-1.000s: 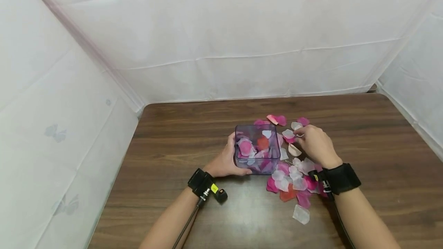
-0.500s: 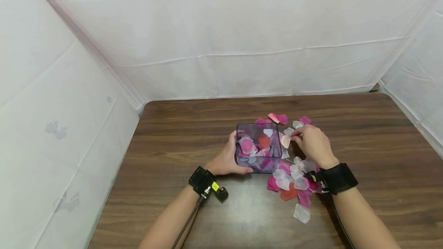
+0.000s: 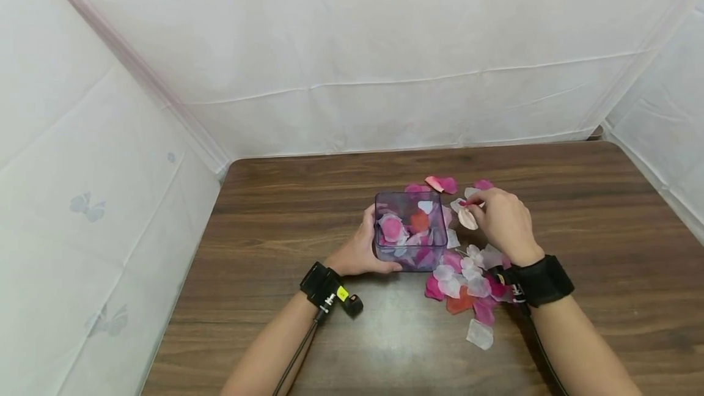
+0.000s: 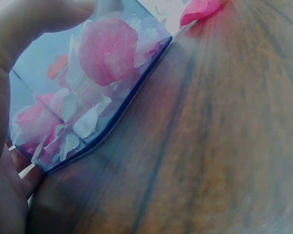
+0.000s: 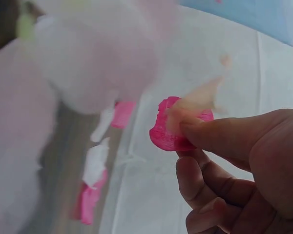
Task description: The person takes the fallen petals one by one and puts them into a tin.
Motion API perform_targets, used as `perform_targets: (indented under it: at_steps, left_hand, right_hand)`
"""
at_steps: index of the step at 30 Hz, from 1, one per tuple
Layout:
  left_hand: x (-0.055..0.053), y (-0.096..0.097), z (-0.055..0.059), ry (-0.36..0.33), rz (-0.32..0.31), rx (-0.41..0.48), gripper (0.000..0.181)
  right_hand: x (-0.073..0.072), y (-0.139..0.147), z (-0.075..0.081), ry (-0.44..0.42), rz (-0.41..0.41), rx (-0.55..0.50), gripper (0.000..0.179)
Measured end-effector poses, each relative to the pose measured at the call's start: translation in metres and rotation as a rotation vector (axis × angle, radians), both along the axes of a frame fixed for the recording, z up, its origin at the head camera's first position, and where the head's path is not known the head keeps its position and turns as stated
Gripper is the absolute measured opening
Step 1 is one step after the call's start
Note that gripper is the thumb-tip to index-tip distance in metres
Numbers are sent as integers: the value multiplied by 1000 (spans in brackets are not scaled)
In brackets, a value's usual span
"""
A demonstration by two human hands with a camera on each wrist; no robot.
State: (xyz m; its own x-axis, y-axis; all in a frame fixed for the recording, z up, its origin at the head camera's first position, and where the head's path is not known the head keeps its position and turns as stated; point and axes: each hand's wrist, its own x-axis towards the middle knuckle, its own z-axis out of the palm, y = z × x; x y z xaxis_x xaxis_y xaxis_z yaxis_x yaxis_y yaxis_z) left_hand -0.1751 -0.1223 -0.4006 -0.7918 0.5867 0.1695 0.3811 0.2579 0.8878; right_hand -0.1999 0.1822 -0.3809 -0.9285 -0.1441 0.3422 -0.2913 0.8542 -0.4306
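Observation:
My left hand (image 3: 357, 253) holds a see-through purple square box (image 3: 409, 245) from its left side, the thumb along the front. Pink, white and red-orange artificial petals lie inside; the left wrist view shows them through the box wall (image 4: 103, 132). Right of the box, my right hand (image 3: 506, 225) pinches petals between thumb and forefinger. In the right wrist view these are a bright pink petal (image 5: 161, 136) and a cream petal (image 5: 200, 100) overlapping it. White petals (image 3: 452, 239) lie on the table between box and right hand.
A loose pile of petals (image 3: 462, 286) spreads in front of my right hand, with a single white petal (image 3: 480, 334) nearer me. Pink petals (image 3: 448, 185) lie behind the box. White cloth (image 3: 352, 47) walls enclose the wooden table (image 3: 264, 212). Cables run along both forearms.
The cream petal, lying on the table a second ago, is now at my right fingertips. My right hand went left toward the box, then back right. My left hand stays on the box.

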Motion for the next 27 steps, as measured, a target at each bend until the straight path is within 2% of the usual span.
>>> perform_targets:
  at_steps: [2,8,10,20,21,22,27]
  left_hand:
    - [-2,0,-5,-7,0,4,119]
    - [-14,-3,-34,-7,30,3,127]
    - [-15,-3,-38,-3,36,-1,128]
    - [-16,-4,-40,15,28,3,126]
    - [-16,-4,-40,11,28,3,126]
    - [-14,-3,-35,2,26,4,125]
    - [-15,-3,-34,9,27,-2,124]
  right_hand:
    - [1,0,3,13,-1,-3,10]
    - [4,-1,8,9,10,6,11]
    - [4,-2,8,2,11,8,12]
    - [2,-1,8,-23,26,-43,12]
    - [2,-1,8,-19,36,-45,11]
    - [2,-1,8,-12,47,-47,11]
    - [5,-1,12,56,67,-61,8]
